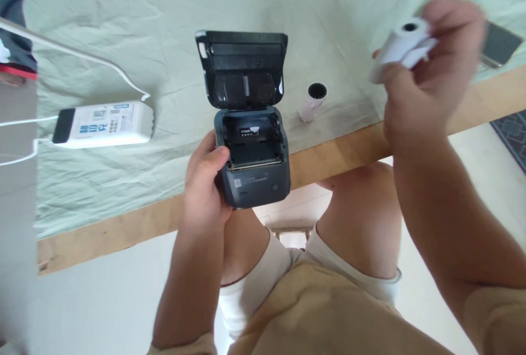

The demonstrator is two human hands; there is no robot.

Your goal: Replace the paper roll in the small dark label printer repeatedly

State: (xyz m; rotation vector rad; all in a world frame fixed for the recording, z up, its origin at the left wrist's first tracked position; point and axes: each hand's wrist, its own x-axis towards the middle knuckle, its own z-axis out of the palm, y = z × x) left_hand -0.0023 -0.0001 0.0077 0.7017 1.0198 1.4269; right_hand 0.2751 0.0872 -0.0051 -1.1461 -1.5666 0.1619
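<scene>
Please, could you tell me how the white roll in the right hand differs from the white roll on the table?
The held roll is gripped in the right hand; the table roll rests on the green cloth. The held roll's visible end has a small dark hole; the table roll's is dark nearly across. Both are white and roughly cylindrical.

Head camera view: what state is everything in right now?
Black printer, held; lid open
Left hand, gripping the printer's side
Right hand, holding a white roll, blurred
Second roll, standing on the cloth
White block, cables at one end
Cloth, wrinkled
Dark slab, flat, partly hidden
</scene>
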